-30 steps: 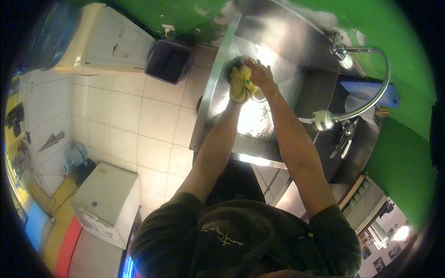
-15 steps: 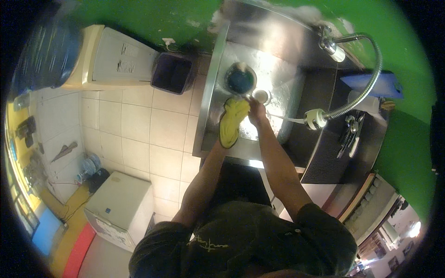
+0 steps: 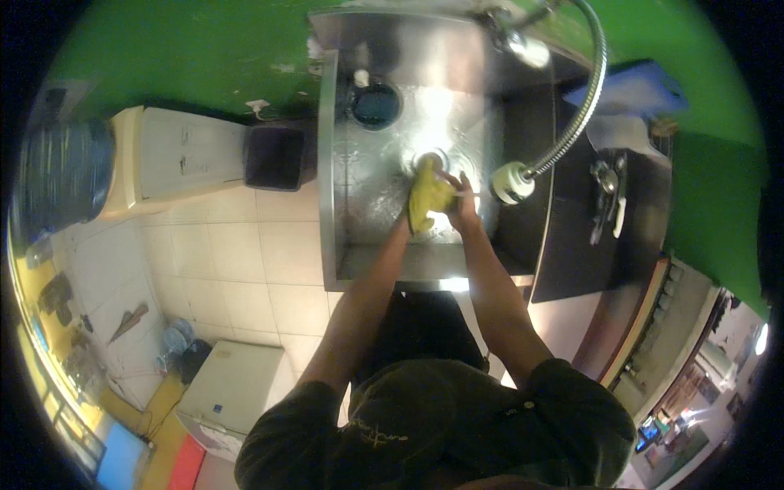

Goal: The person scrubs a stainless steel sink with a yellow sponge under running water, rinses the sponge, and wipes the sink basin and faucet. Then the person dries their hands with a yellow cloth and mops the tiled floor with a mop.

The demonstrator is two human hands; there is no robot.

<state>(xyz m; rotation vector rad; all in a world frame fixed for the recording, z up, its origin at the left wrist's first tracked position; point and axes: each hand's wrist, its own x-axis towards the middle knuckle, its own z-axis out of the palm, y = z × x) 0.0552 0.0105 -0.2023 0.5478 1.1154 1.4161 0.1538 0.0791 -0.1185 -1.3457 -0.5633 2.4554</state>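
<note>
In the stainless steel sink [image 3: 371,192], both my hands are close together over the drain [image 3: 433,157]. A yellow mitt-shaped thing [image 3: 429,200] with a dark edge covers my left hand [image 3: 406,222]; its fingers are hidden, and I cannot tell whether it is worn or held. My right hand [image 3: 464,208] is at the right side of the yellow thing, fingers apart and slightly blurred. Beside that hand hangs the pale spray head [image 3: 512,184] of a flexible tap hose, a thin stream reaching left from it. A dark round bowl [image 3: 376,106] with bluish contents stands at the sink's far left.
Right of the sink, a dark counter [image 3: 572,245] carries cutlery [image 3: 606,196] and a blue board [image 3: 633,90]. The metal hose [image 3: 600,82] arches above it. Left of the sink stand a dark bin [image 3: 275,158] and a white cabinet [image 3: 184,151]; a white fridge [image 3: 229,384] is nearer.
My hands and the yellow thing have moved away from the bowl, rightward and over the drain. My right hand's fingers have spread. The whole view has shifted a little.
</note>
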